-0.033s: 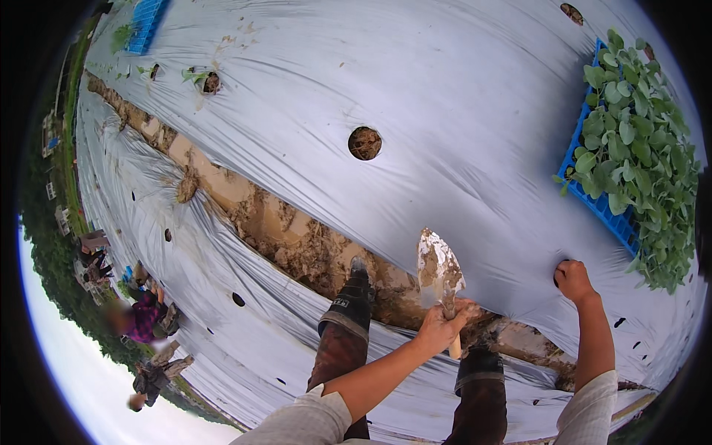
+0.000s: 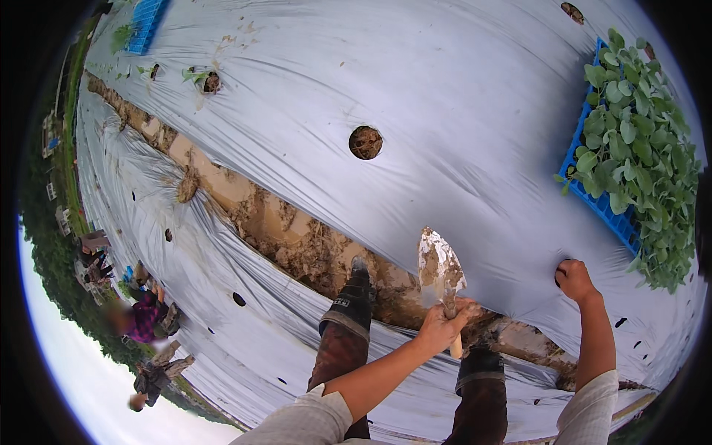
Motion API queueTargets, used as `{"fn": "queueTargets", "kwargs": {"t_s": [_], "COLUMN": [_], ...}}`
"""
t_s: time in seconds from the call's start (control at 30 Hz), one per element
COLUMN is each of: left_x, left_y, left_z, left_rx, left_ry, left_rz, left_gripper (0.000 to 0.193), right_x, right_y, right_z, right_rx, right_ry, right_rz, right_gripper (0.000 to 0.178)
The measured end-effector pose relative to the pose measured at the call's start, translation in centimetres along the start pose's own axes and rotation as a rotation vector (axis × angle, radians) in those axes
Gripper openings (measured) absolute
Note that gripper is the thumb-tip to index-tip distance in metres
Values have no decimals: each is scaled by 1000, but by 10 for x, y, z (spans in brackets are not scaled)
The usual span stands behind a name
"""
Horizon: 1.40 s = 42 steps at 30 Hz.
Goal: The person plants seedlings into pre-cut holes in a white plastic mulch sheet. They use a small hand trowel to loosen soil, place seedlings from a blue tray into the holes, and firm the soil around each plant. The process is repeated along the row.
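Note:
My left hand [image 2: 445, 326] is closed round the handle of a hand trowel [image 2: 440, 267], its mud-smeared blade pointing up and away from me. Over on the right, my right hand [image 2: 575, 280] rests at a dark hole in the silvery plastic mulch film [image 2: 460, 111]. Its fingers are curled together at the hole's edge; whatever is in them is hidden. Just beyond that hand lies a blue seedling tray [image 2: 619, 222], crowded with leafy green seedlings [image 2: 641, 141]. An open planting hole [image 2: 365, 142] showing brown soil is cut in the film further ahead.
A muddy, wet furrow [image 2: 259, 215] runs diagonally between the film-covered beds, and my boots [image 2: 348, 304] stand by it. Young plants [image 2: 194, 75] sit at holes far left, near another blue tray [image 2: 147, 26]. Several other people [image 2: 144, 315] are at the left edge.

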<state>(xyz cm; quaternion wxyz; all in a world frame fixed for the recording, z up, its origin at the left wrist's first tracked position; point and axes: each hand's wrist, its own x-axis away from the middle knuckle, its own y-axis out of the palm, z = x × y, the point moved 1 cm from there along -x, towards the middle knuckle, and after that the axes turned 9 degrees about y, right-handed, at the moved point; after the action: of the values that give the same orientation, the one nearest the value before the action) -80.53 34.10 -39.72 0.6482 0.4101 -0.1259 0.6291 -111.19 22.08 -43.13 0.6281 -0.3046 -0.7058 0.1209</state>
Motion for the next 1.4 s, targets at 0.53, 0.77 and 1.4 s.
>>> {"fn": "queueTargets", "kwargs": {"t_s": [0.53, 0.77, 1.4], "left_x": [3, 1, -3], "left_y": [-3, -4, -2], "left_z": [-11, -29, -19], "left_rx": [56, 9, 86], "left_ry": [-146, -139, -123], "left_rz": [21, -51, 14], "left_gripper": [18, 17, 20], "right_x": [1, 9, 24], "right_y": [70, 112, 105], "right_z": [-10, 9, -47], "right_rx": [-292, -227, -736], "right_ry": [219, 236, 498], "right_rz": [810, 947, 759], "right_gripper": [9, 46, 46]}}
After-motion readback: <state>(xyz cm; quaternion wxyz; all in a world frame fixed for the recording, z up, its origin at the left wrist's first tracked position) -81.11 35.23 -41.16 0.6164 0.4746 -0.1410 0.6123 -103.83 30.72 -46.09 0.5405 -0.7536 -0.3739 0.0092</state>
